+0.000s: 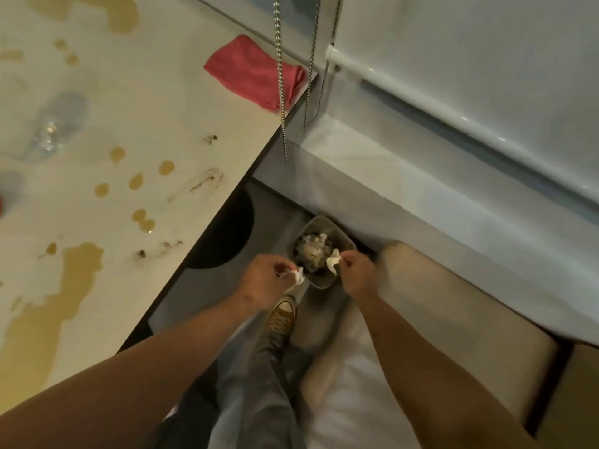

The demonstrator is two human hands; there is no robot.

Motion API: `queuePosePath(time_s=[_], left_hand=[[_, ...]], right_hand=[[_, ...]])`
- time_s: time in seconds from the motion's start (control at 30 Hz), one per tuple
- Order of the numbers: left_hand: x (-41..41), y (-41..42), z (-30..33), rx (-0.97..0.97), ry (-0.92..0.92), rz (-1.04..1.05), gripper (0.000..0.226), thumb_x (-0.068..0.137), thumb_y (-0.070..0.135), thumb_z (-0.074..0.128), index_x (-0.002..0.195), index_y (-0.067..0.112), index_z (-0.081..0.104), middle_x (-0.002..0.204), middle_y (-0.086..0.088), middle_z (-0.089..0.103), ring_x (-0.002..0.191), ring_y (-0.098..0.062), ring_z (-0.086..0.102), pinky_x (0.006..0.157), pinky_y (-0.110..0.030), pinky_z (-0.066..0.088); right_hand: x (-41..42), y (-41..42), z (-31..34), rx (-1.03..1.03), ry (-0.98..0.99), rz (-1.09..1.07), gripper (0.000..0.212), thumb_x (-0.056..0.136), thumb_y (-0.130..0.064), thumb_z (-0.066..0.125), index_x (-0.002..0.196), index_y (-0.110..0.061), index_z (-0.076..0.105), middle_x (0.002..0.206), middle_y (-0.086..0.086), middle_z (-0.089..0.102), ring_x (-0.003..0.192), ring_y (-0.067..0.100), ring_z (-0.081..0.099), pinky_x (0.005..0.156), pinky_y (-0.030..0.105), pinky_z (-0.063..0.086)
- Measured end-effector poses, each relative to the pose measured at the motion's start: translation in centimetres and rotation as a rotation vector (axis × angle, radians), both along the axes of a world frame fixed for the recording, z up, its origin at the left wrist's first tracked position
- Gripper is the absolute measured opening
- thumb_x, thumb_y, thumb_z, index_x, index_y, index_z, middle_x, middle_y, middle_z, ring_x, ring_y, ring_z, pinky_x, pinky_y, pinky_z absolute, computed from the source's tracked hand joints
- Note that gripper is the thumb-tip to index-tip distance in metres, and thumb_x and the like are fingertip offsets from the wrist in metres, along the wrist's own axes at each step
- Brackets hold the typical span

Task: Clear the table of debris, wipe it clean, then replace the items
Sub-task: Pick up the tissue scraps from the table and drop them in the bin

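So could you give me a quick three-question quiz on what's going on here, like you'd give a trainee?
1. True or false: each hand pinches a crumpled scrap of white tissue above the waste bin.
2. What colour is the cloth lying on the table?
A. blue
B. pink-red
C. green
3. Fill in: the tabletop is marked with yellowish-brown ____.

Key:
1. True: the left hand and the right hand each hold a scrap in their fingers.
2. B
3. spills (stains)
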State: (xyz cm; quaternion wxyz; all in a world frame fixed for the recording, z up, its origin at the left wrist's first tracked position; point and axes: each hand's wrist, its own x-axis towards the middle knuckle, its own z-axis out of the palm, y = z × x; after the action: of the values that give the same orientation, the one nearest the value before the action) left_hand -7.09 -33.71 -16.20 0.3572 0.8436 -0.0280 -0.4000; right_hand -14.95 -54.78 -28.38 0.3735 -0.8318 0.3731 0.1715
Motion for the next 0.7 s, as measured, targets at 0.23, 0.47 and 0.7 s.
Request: queuePosePath(time_s=[0.23, 0.47, 0.7], left_hand=[[1.1, -5.5, -6.9, 0.060, -0.019, -0.055, 0.012, 0.089, 0.011, 0.073, 0.093, 0.023, 0.074, 0.102, 0.002, 0.069, 0.097, -0.013, 0.065, 0.078, -0.020, 0.044], [2.0, -9.2, -6.7, 0.087, -0.072, -0.249, 0.038, 0.093, 0.018, 0.071, 0.130, 0.018, 0.064, 0.131, -0.007, 0.061, 0.119, -0.026, 0.058, 0.097, -0.029, 0.047], [1.0, -5.5, -0.7, 0.056, -0.115, -0.387, 0.025, 0.097, 0.022, 0.064, 0.122, 0.018, 0.068, 0.127, -0.006, 0.064, 0.116, -0.025, 0.061, 0.090, -0.026, 0.045]], right_hand=[[-1.8, -0.4, -2.7, 0.068, -0.011, -0.053, 0.028, 0.103, -0.022, 0.057, 0.129, -0.018, 0.067, 0.124, 0.002, 0.069, 0.112, 0.019, 0.063, 0.086, 0.020, 0.040], [-7.6, 1.5, -0.1, 0.145, -0.146, -0.146, 0.018, 0.098, -0.013, 0.064, 0.112, -0.023, 0.068, 0.104, 0.000, 0.069, 0.089, 0.000, 0.061, 0.075, 0.006, 0.045], [-10.0, 4.1, 6.4, 0.169, -0.136, -0.158, 0.021, 0.100, -0.015, 0.061, 0.119, -0.021, 0.070, 0.112, -0.002, 0.067, 0.101, 0.012, 0.063, 0.086, 0.025, 0.049]])
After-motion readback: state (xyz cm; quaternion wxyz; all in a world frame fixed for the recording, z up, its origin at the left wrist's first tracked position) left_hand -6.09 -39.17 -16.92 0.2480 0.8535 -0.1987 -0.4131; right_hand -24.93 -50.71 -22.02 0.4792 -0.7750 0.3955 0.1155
